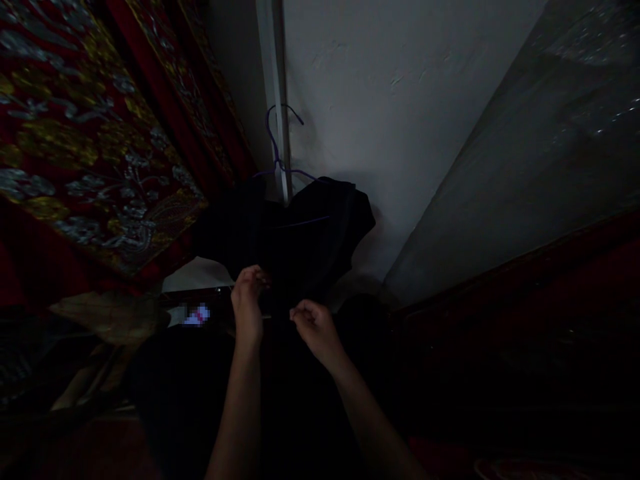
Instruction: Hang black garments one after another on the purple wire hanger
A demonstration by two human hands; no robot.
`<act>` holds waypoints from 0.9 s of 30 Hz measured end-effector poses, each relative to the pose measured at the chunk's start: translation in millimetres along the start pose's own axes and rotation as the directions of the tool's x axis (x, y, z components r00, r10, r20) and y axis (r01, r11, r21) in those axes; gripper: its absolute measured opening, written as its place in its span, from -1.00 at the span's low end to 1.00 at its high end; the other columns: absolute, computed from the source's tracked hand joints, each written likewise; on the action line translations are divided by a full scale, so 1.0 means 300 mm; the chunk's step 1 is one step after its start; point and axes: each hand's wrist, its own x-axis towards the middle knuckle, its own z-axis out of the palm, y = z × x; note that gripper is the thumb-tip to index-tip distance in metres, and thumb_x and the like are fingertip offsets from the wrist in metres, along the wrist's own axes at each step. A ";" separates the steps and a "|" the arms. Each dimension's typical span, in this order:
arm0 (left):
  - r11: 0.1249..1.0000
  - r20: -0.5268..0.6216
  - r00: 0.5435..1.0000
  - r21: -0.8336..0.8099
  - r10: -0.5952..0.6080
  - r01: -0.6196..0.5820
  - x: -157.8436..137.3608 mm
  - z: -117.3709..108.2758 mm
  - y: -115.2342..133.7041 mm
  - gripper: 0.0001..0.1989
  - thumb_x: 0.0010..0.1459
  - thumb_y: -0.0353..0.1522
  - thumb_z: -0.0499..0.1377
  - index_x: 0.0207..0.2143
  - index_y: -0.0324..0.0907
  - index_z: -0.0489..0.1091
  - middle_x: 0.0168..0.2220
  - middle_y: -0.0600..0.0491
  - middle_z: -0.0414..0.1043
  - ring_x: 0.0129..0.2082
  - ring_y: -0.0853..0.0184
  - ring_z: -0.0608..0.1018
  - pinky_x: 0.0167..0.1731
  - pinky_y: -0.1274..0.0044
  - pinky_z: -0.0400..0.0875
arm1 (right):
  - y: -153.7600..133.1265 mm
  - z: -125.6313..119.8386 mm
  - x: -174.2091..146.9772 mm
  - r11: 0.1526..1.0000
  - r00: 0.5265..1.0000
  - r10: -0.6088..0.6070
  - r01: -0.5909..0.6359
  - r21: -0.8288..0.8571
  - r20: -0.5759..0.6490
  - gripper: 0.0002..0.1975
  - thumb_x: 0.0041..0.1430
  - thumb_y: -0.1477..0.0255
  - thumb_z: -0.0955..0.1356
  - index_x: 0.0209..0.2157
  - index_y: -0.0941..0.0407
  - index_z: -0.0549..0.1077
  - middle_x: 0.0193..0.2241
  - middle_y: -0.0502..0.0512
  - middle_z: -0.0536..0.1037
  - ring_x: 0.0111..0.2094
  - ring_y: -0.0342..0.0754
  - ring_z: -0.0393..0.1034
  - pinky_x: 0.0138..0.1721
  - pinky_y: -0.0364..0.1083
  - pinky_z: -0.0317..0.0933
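Observation:
A black garment (300, 247) hangs from a purple wire hanger (277, 143), whose hook passes around a narrow pale upright bar (281, 80). In front of the lower part of the garment, my left hand (249, 297) is closed, its fingers bent inward toward the cloth. My right hand (314, 325) is a little lower and to the right, with thumb and fingertips pinched together. A short, thin pale line shows between the two hands. Darkness hides what the fingertips hold and whether they grip the black cloth.
Red fabric (100, 140) with gold and silver embroidery hangs at the left. Behind the hanger is a pale wall (390, 100), with a shiny clear plastic sheet (540, 140) at right. A pale wrapped bundle (110, 317) lies at lower left, near a small lit blurred patch (197, 315).

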 end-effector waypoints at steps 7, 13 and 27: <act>0.963 0.305 0.952 0.252 0.013 -0.094 -0.227 -0.033 -0.150 -0.88 0.12 -0.38 0.21 -0.27 -0.19 0.50 -0.33 0.05 0.55 -0.28 0.28 0.57 -0.20 0.50 0.43 | -0.008 -0.007 -0.009 0.994 1.000 0.012 -0.013 0.107 0.018 -0.72 0.03 0.19 0.38 -0.52 0.11 0.37 -0.73 -0.15 0.24 -0.68 -0.24 0.06 -0.62 -0.20 -0.08; 0.905 0.310 0.939 0.338 0.151 -0.257 -0.243 0.002 -0.201 -0.84 0.26 -0.34 0.15 -0.37 -0.19 0.47 -0.40 0.05 0.51 -0.35 0.32 0.55 -0.27 0.53 0.41 | -0.086 -0.025 0.035 0.965 0.997 0.049 -0.030 0.262 -0.064 -0.69 -0.07 0.17 0.42 -0.58 0.12 0.38 -0.79 -0.18 0.17 -0.72 -0.28 -0.05 -0.67 -0.21 -0.19; 0.808 0.475 0.874 0.552 -0.104 -0.204 -0.184 0.038 -0.305 -0.84 0.23 -0.34 0.14 -0.33 -0.20 0.49 -0.31 -0.06 0.58 -0.26 0.22 0.63 -0.20 0.45 0.46 | -0.620 -0.089 0.280 0.902 0.959 -0.254 0.281 0.327 -0.123 -0.78 0.20 0.45 0.35 -0.53 0.17 0.42 -0.75 -0.16 0.22 -0.72 -0.32 -0.05 -0.70 -0.23 -0.19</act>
